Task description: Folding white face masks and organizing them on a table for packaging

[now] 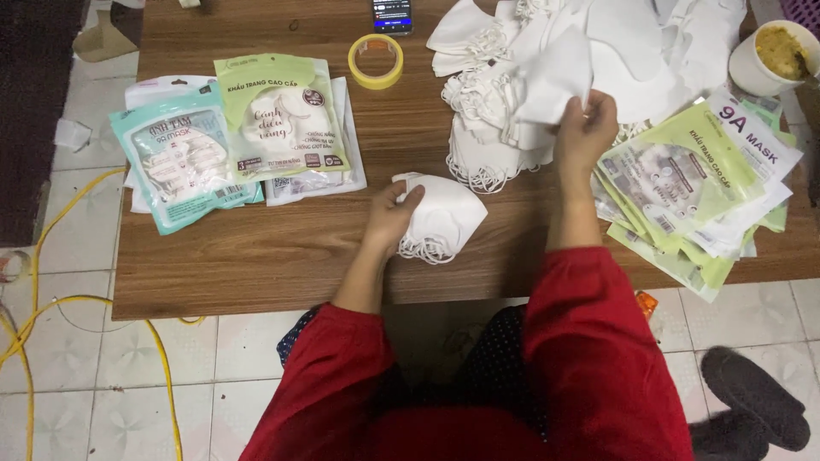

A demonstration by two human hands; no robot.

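**A:** Looking down on a low wooden table [282,248], red sleeves reaching in. The left hand [391,213] is curled round a small stack of folded white masks [444,220], thumb over the near edge, fingers closed on the left side of it.

**B:** And that stack sits on the table right in front of the person, near the front edge, ear loops spilling out underneath.

**A:** Right hand [588,124] is up and further back. Fingers pinched together on a single white mask [551,85], lifted just above the big heap of loose white masks [547,51].

**B:** So both hands are clamped on something, well apart from each other, the left low and near, the right high and to the right.

**A:** Exactly. The heap fills the back right of the table, loops tangled along its near side. The held mask hangs at its near edge.

**B:** What's beside that right hand?

**A:** A fan of flat packaging bags [692,188], pale green and white, just to its right, overlapping down to the table's edge. A paper cup of food [773,55] stands behind them in the corner.

**B:** Over on the left?

**A:** Filled packets: a teal mask packet [184,162] and a green mask packet [278,115], lying on others, well clear of the left hand. A roll of yellow tape [376,61] sits behind, a phone [392,14] at the back edge.

**B:** Yellow cable [51,299] loops over the tiled floor, dark slipper [756,397] lower right.
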